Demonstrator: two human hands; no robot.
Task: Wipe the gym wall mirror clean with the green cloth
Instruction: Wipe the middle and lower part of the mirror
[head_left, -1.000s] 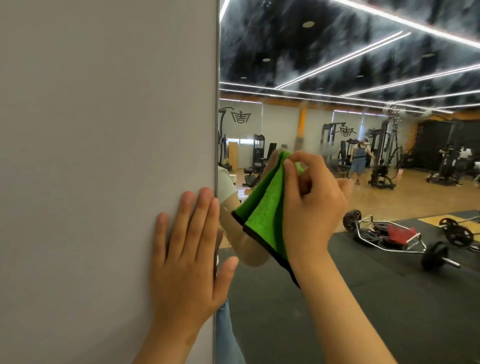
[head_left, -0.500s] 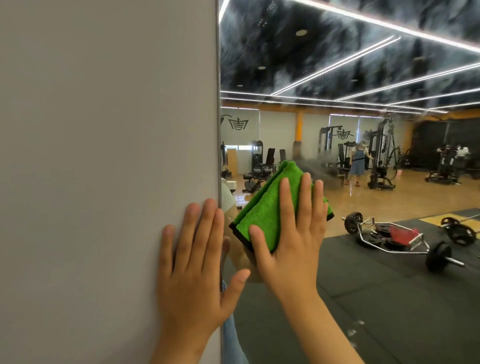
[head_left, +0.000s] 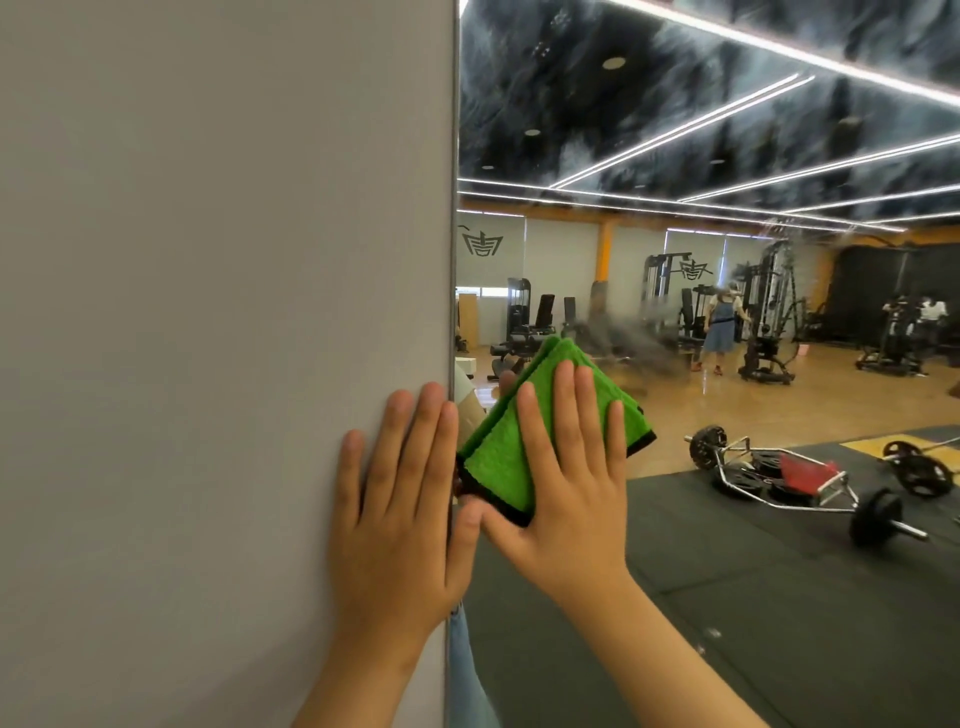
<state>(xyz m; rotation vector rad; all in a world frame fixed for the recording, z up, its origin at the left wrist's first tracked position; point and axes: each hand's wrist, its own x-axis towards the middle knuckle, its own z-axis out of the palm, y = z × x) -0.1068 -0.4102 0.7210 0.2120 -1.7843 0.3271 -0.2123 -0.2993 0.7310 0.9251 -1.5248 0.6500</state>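
Commercial gym: wall mirror (head_left: 779, 597) on right of frame reflects weight machines (head_left: 769, 317), benches (head_left: 524, 338), loaded trap bar (head_left: 795, 480) on black rubber flooring (head_left: 753, 623), wood floor behind, strip ceiling lights (head_left: 675, 130).

— What's on the left?
— A plain grey wall (head_left: 208, 312).
— And the rest?
— Dark ceiling (head_left: 623, 78), white light strips (head_left: 675, 133), weight machines (head_left: 769, 322) on wooden floor (head_left: 691, 415), a loaded hex bar (head_left: 789, 483) on black mats (head_left: 779, 623).

Bright, even light; reflected ceiling strips (head_left: 675, 134) glare white in the mirror (head_left: 727, 597). A hazy smear (head_left: 623, 343) blurs the glass; straight lines bow near the edges.
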